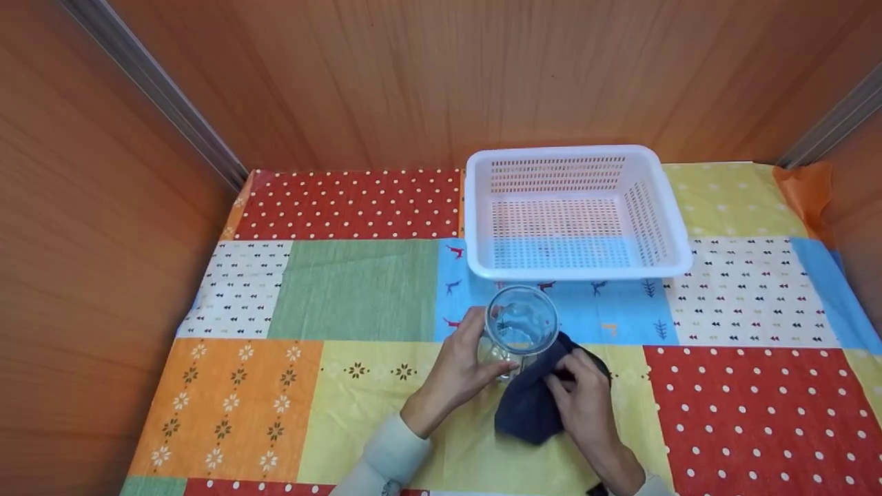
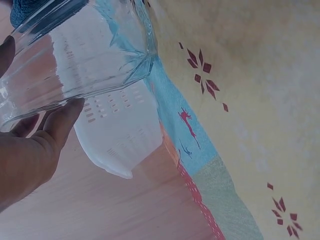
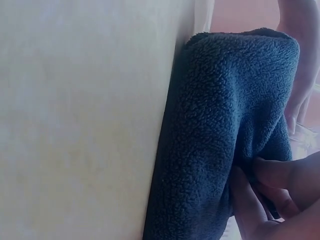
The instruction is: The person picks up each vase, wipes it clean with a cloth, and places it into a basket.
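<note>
My left hand [image 1: 456,368] grips a clear glass vessel [image 1: 521,320] from its left side, thumb in front and fingers around the far side. Its round rim faces up toward the head camera. In the left wrist view the glass [image 2: 100,65] shows a faceted base, with fingertips along its wall. My right hand [image 1: 584,394] pinches a dark blue cloth [image 1: 530,406] just right of the glass. The cloth overlaps the glass's lower right side in the head view. Up close in the right wrist view, the fluffy cloth [image 3: 215,115] hangs in folds from the thumb and fingers.
A white perforated plastic basket [image 1: 579,269] stands behind the glass. A patchwork-patterned tablecloth [image 1: 372,289] covers the table. Wood-grain panels [image 1: 413,83] rise at the back and on both sides.
</note>
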